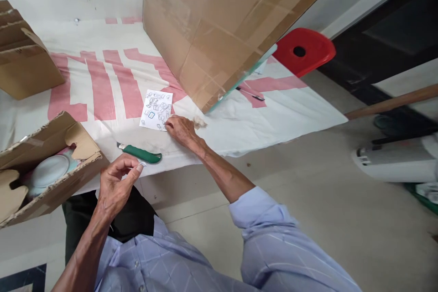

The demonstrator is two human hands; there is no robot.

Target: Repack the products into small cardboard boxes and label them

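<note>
My left hand (118, 182) is closed in a pinch on a small white piece of paper (142, 164) near the table's front edge. Just beyond it lies a green utility knife (142, 153), its blade end pointing left. My right hand (181, 130) rests at the lower right corner of a white paper sheet (145, 121) covered with several small drawn shapes, one outlined in blue. Its fingers are pressed together there, and whatever they may hold is hidden. Next to the right hand is a small tan, fluffy scrap (199, 122).
A large cardboard box (205, 32) stands behind the sheet, a pen (251, 94) at its right. An open carton (78, 164) with a round white lid (51, 171) inside sits at left, another carton (30, 64) beyond. A red stool (308, 50) stands past the cloth-covered table (280, 118).
</note>
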